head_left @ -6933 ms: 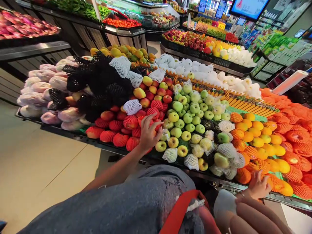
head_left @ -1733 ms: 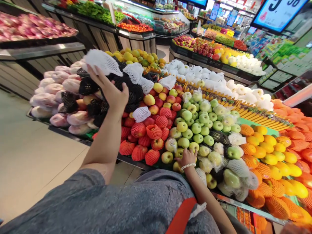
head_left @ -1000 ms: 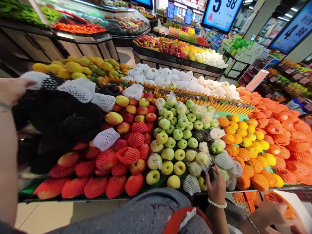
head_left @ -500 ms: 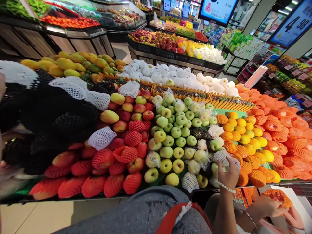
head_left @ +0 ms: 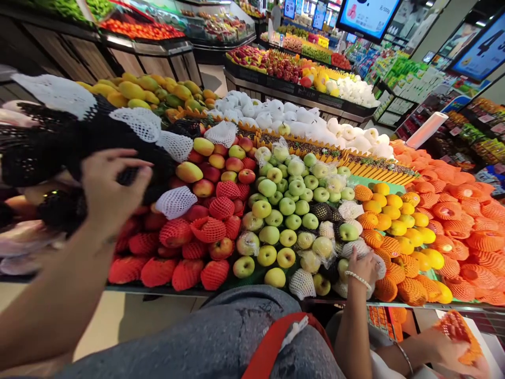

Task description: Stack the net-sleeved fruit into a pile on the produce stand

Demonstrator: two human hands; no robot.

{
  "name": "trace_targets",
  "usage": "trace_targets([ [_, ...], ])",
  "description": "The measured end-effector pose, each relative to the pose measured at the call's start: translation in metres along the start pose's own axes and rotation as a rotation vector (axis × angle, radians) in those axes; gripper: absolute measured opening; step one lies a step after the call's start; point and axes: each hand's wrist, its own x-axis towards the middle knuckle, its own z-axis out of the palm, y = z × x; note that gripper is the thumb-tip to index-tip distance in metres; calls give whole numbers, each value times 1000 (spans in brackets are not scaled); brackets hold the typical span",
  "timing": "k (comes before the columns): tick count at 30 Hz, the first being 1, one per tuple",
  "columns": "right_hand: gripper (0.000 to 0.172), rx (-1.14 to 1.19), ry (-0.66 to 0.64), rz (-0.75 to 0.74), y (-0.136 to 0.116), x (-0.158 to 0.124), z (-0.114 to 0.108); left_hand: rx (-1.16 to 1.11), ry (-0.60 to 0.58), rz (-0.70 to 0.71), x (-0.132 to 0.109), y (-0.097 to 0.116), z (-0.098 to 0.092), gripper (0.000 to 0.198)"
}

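Black foam netting point(head_left: 90, 134) lies heaped over the left end of the table point(head_left: 434, 305), a white foam sleeve point(head_left: 63, 97) resting on top of it. It looks light, limp and springy, hard to damage but apt to snag; a pinch at a loose hem should serve better than a full fist. Over the front of this heap hangs the left hand point(head_left: 116, 184), its forearm slanting up from the lower left, back of the hand uppermost, fingers bent towards the right. Thumb and fingers stand apart with dark netting showing in the gap; whether the tips touch it I cannot tell.

Rightward come red-netted apples point(head_left: 173, 231) along the front edge, then green apples point(head_left: 290, 205).

Right of these, near the front edge, the right hand point(head_left: 361, 267), above a white bead bracelet point(head_left: 358, 280), reaches over pale foam-netted fruit point(head_left: 381, 266), forearm nearly straight up from below. The back of the hand hides its grip. Such fruit should feel firm and fairly heavy, easily bruised, best cupped round its middle.

Past oranges point(head_left: 396, 227), by the front edge, another person's hand point(head_left: 447, 351) holds an orange-netted piece point(head_left: 461, 329).
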Motion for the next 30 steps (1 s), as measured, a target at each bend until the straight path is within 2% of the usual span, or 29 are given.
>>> trace_targets([
  [2,82,-29,-31,-4,-4,1,3,-65,-32,86,-38,11,13,29],
  [5,81,-85,-93,-94,-5,2,5,-131,-103,173,-92,29,28,16],
  [8,83,-103,-136,-100,-1,8,5,-169,-206,212,-128,42,37,14],
  [12,77,-28,-206,-11,0,21,-4,-205,-266,222,-143,51,41,16],
  [15,88,141,-164,138,-11,17,-20,-236,-298,211,-145,63,42,19],
  [17,100,405,-72,237,-24,4,-35,-291,-318,179,-151,75,47,19],
  [19,100,803,-58,330,-43,-15,-50,-384,-400,133,-162,91,57,19],
  [20,94,1024,-119,377,-54,-25,-57,-444,-471,112,-168,100,63,18],
  [22,81,1390,-360,482,-78,-47,-68,-585,-660,95,-181,119,76,20],
  [24,75,1578,-646,582,-100,-68,-73,-718,-835,101,-190,140,89,36],
  [27,78,1625,-966,642,-119,-100,-66,-817,-948,166,-197,165,102,84],
  [28,79,1610,-1027,628,-121,-111,-60,-822,-955,195,-199,171,105,93],
  [30,77,1575,-1067,543,-117,-129,-47,-817,-973,217,-201,175,108,94],
])
